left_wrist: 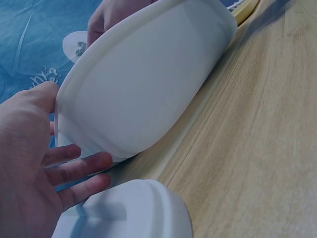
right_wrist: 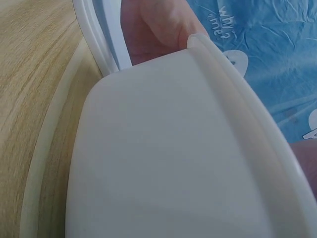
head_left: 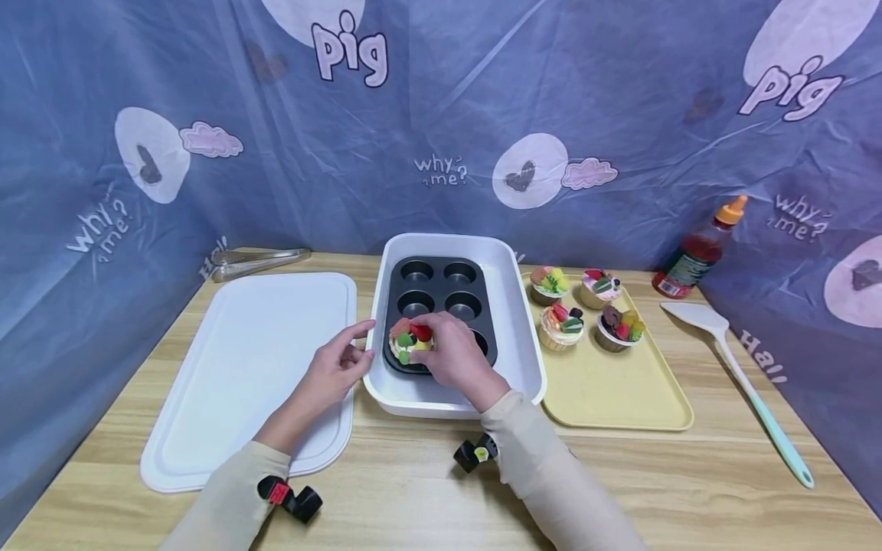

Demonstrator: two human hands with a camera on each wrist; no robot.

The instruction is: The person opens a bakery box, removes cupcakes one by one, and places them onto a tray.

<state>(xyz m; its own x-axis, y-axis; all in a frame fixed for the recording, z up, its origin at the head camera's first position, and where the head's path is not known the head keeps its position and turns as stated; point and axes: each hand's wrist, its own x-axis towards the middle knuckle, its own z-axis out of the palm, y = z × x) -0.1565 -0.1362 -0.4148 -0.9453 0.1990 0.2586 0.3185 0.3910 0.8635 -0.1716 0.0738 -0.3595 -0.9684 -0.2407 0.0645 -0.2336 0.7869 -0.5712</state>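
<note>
While your right hand (head_left: 451,356) pinches the cupcake (head_left: 408,342) over the muffin pan (head_left: 441,302), your relaxed left hand (head_left: 338,367) steadies the white dish (head_left: 524,337) just left of it.

A staged baking set-up: a wooden worktop (head_left: 427,490) hemmed by a blue cartoon-printed backdrop (head_left: 482,115), with a muffin tin (head_left: 441,295) and spatula (head_left: 740,375).

Left hand (left_wrist: 29,168) — fingers straight — touching white dish (left_wrist: 143,84), wooden table (left_wrist: 257,148)

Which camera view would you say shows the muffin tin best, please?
The head view: the muffin tin sits in plain sight inside the white tub. Both wrist views show only the tub's outer wall, which hides the tin.
</note>
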